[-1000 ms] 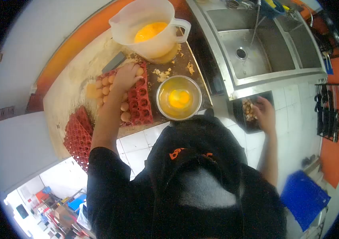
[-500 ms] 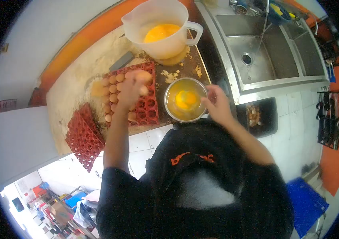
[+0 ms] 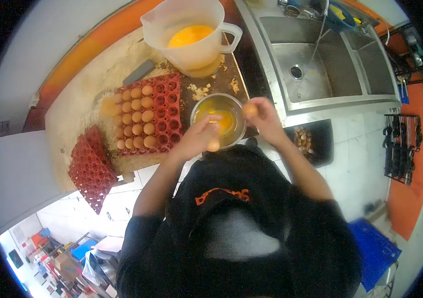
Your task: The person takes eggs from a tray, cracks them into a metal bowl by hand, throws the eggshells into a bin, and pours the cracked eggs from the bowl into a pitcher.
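My left hand [image 3: 200,137] holds a brown egg [image 3: 213,145] low in its fingers, over the left rim of a metal bowl [image 3: 194,107]. Another brown egg [image 3: 249,110] is in my right hand [image 3: 266,120], at the bowl's right rim. Yellow yolk and clear egg white lie in the bowl. To the left, a red egg tray [image 3: 161,113] carries rows of brown eggs on its left side, with bare cups on its right. Behind the bowl stands a large translucent jug [image 3: 196,58] with yellow liquid egg inside.
Empty red trays [image 3: 92,169] overlap the counter's front left edge. A grey block [image 3: 139,71] lies behind the egg tray. On the right are a steel sink [image 3: 316,74] with running water and a black bin [image 3: 323,144] of eggshells. Crumbs dot the counter.
My left hand has moved from the egg tray to the bowl with an egg. My right hand went from the shell bin to the bowl's rim and now shows an egg.
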The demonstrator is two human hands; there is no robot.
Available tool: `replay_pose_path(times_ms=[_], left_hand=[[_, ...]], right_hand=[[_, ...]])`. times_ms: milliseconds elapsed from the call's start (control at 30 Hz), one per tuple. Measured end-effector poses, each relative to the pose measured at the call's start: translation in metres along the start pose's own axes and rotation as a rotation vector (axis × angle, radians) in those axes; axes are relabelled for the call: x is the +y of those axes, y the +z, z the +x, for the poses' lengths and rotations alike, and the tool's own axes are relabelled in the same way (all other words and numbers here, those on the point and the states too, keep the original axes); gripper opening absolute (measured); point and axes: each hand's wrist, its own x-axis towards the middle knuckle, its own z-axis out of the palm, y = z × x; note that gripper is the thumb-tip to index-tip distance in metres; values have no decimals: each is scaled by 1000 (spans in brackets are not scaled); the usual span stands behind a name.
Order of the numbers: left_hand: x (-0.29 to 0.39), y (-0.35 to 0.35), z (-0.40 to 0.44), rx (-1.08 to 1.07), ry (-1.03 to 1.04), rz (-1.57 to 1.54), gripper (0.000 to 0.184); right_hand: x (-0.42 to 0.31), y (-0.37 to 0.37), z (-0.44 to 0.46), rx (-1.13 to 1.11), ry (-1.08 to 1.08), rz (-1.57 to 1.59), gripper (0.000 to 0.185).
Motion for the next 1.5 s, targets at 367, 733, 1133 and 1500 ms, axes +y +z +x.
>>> replay_pose_path(times_ms=[367,733,1133,1500], left_hand=[[4,-6,-4,127,-143,-352,32],[42,23,5,378,559,904,48],[6,-1,4,297,718,1073,48],[1,-3,9,320,803,1087,47]], right_hand=[[67,-50,54,192,-586,-801,36],[-14,30,16,-233,-342,-496,38],[13,79,-5,-232,-227,-306,54],[-10,76,-4,-271,-186,-413,51]])
